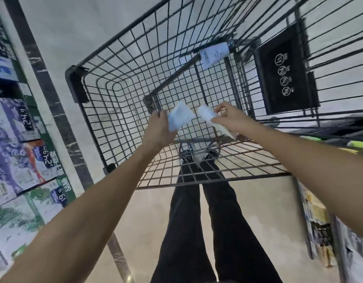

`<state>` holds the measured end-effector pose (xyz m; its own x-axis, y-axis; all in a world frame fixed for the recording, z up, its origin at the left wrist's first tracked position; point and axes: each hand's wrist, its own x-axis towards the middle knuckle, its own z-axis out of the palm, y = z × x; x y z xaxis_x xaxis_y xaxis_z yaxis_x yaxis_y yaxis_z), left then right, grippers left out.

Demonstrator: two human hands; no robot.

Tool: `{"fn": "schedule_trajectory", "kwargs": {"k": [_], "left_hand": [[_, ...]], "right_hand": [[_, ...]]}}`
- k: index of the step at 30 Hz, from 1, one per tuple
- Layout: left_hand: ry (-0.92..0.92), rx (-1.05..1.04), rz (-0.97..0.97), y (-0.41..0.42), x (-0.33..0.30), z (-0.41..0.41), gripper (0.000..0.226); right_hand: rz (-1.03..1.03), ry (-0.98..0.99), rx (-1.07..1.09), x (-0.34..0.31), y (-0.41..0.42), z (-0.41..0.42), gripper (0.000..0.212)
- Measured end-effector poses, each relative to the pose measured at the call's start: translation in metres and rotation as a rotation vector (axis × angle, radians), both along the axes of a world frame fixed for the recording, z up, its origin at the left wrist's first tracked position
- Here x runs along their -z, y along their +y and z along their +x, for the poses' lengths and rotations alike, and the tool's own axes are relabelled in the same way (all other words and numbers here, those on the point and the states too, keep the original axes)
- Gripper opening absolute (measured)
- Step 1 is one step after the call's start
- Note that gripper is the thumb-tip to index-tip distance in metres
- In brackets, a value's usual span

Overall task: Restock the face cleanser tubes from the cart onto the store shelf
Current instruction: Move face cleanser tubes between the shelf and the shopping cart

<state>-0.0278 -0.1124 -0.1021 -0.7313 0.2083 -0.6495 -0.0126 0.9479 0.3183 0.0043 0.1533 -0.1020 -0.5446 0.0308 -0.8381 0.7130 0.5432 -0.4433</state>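
Tubes: one (179, 117) gripped by left hand (157, 129), other (209, 117) by right hand (230, 119).

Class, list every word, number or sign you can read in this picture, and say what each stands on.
"24.9": price tag on the shelf at left.
"24.9": price tag below it.
"19.9": lowest price tag.
Four crossed-circle signs: black cart panel.
Tube in cart: print too blurred.
Held tubes: unreadable.

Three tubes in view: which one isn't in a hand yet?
The tube lying at the far end of the cart, by the black sign. The left hand and right hand each grip one of the others.
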Motion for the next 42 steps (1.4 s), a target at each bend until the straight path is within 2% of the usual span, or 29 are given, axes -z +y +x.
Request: {"fn": "schedule_trajectory", "kwargs": {"k": [2, 5, 7, 10, 13, 17, 22, 26, 29, 32, 37, 40, 42], "left_hand": [[-0.025, -0.166, 0.123, 0.008, -0.034, -0.005, 0.063], [-0.027, -0.314, 0.271, 0.025, -0.096, -0.012, 0.054], [-0.012, -0.374, 0.354, 0.035, -0.138, -0.015, 0.062], [-0.023, -0.425, 0.439, 0.051, -0.198, -0.017, 0.074], [-0.021, -0.411, 0.53, 0.062, -0.248, -0.015, 0.074], [-0.034, -0.353, 0.659, 0.073, -0.295, -0.009, 0.075], [-0.156, -0.237, 0.814, 0.084, -0.338, 0.0, 0.063], [-0.275, -0.13, 0.899, 0.092, -0.359, 0.02, 0.069], [-0.31, -0.053, 0.923, 0.104, -0.373, 0.042, 0.068], [-0.348, 0.018, 0.921, 0.115, -0.387, 0.068, 0.062], [-0.374, 0.17, 0.94, 0.145, -0.405, 0.115, 0.074], [-0.407, 0.248, 0.991, 0.166, -0.418, 0.154, 0.061], [-0.448, 0.308, 1.009, 0.18, -0.424, 0.181, 0.054]], "right_hand": [[-0.118, -0.029, 0.294, -0.029, 0.007, -0.005, 0.024], [-0.364, -0.074, 0.634, -0.079, 0.018, -0.002, 0.034], [-0.49, -0.081, 0.751, -0.116, 0.024, 0.004, 0.043], [-0.667, -0.062, 0.876, -0.17, 0.028, 0.015, 0.042], [-0.766, 0.04, 0.87, -0.224, 0.027, 0.029, 0.046], [-0.693, 0.193, 0.785, -0.277, 0.031, 0.051, 0.067], [-0.291, 0.442, 0.782, -0.348, 0.037, 0.096, 0.053], [-0.036, 0.606, 0.904, -0.388, 0.033, 0.15, 0.042], [-0.058, 0.682, 1.089, -0.415, 0.026, 0.193, 0.032], [-0.061, 0.762, 1.25, -0.427, 0.023, 0.238, 0.035], [0.011, 0.889, 1.522, -0.449, 0.014, 0.313, 0.035], [0.001, 0.989, 1.679, -0.461, 0.004, 0.359, 0.023], [-0.051, 1.046, 1.754, -0.465, -0.003, 0.389, 0.023]]}}
